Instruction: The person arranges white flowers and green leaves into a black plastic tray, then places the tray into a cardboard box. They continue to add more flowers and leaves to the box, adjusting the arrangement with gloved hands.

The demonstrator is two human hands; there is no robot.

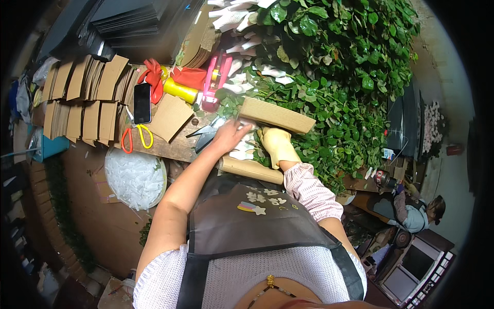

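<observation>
My bare left hand [229, 136] rests on white net-sleeved flower heads [243, 148] at the table's front, its fingers spread over them. My right hand [274, 143], in a pale yellow glove, is curled at the leafy stems [263, 159] just right of the flowers; whether it grips them is hidden. Behind both hands stands a strip of corrugated cardboard [278, 115], and another corrugated cardboard strip [251, 170] lies along the edge near my apron. Dark-bladed scissors [206, 135] lie partly under my left forearm. A pink tape dispenser [214, 83] stands behind.
Cardboard pieces [83, 83] stand in rows at left, near a smartphone [142, 103], red-and-yellow-handled scissors [137, 138] and a yellow roll [180, 90]. A tub of white pieces [135, 178] sits below the table. Leafy stems [347, 77] are heaped at right; a person [415, 214] works beyond.
</observation>
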